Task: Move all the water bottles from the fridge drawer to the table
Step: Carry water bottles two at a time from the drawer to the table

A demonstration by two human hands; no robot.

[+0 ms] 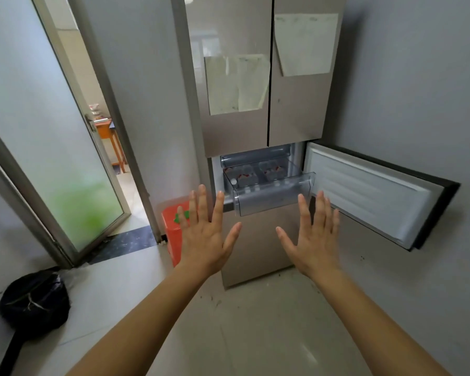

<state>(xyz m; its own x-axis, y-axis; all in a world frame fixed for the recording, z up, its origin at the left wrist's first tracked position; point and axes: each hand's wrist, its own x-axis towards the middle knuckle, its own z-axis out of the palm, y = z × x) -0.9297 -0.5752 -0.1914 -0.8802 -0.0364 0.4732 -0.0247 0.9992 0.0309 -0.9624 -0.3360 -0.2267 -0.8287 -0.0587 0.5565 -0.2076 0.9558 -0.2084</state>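
A tall beige fridge (291, 109) stands ahead with a small middle door (369, 196) swung open to the right. A clear plastic drawer (272, 198) is pulled out of that compartment. Several water bottles (244, 176) with white caps and red labels lie inside it in two groups. My left hand (205, 237) and my right hand (314, 238) are both raised in front of the fridge, below the drawer, palms forward and fingers spread. Neither hand holds or touches anything.
An orange bin (174, 234) stands left of the fridge. A glass door (52, 147) stands open on the left, and through the doorway an orange table (106, 131) shows. A black bag (34, 302) lies on the floor at lower left. Papers (236, 85) hang on the fridge doors.
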